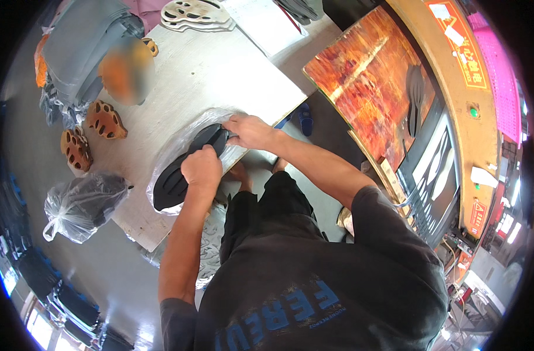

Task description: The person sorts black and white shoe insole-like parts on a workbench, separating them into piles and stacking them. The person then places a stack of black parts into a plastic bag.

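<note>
My left hand (202, 168) is closed around the middle of a black sole-shaped piece (169, 184) with long slots. The piece lies slanted over a transparent plastic bag (157, 159) at the table's near edge. At its far end, my right hand (247, 132) pinches the black edge between thumb and fingers. Whether it is one piece or several stacked together, I cannot tell. The white worktable (220, 76) is under the bag.
A knotted plastic bag of dark pieces (88, 202) sits at the left table corner. Brown perforated pieces (106, 120) lie beyond it, near grey sheets (82, 47). Pale cut-out pieces (196, 14) lie at the far edge. At right stands a red-orange board (366, 64) beside a yellow machine frame (463, 117).
</note>
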{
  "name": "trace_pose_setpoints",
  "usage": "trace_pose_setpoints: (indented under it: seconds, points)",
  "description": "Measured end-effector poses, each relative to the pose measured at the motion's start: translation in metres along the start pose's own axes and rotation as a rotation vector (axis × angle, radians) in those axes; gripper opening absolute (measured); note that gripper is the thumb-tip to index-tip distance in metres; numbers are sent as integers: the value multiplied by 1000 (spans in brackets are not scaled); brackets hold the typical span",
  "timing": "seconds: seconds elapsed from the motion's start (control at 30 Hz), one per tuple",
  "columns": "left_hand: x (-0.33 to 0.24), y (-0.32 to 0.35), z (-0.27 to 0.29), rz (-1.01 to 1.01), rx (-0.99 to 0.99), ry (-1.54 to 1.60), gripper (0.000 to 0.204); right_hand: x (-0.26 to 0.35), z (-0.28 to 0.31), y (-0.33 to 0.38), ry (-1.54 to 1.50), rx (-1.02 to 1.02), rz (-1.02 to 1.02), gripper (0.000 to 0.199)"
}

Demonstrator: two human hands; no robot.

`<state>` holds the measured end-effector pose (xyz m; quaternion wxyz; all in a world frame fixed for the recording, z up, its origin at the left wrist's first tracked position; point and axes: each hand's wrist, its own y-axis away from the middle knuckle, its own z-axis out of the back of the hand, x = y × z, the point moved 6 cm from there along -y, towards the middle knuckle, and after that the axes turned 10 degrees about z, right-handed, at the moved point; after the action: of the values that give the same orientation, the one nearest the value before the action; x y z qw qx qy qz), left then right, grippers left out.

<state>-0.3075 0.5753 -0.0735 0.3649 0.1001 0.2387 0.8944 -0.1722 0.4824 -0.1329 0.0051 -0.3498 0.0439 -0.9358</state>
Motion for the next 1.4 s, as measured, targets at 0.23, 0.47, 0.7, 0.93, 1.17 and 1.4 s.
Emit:
trace_pose_setpoints:
  seconds: [0.23, 0.47, 0.7, 0.93, 1.17, 1.4]
  points:
    - [1, -3, 4, 16, 135, -25, 39, -15, -9, 3, -53, -62, -24, 35]
    - [5, -12, 4, 228, 686, 456, 87, 14, -35, 38, -562, -254, -586, 33]
    - [-3, -22, 4, 213, 807, 518, 56, 53, -67, 30, -1122, -255, -686, 38]
    - [-16, -20, 17, 149, 737, 411, 31, 46, -62, 33, -1048, -74, -784, 65]
    - [24, 30, 45, 114, 244, 688, 45, 40, -28, 52, -1011, -199, -780, 53]
    - [78, -7, 46, -172, -251, 439, 47, 30, 6, 33, -525, -299, -601, 43]
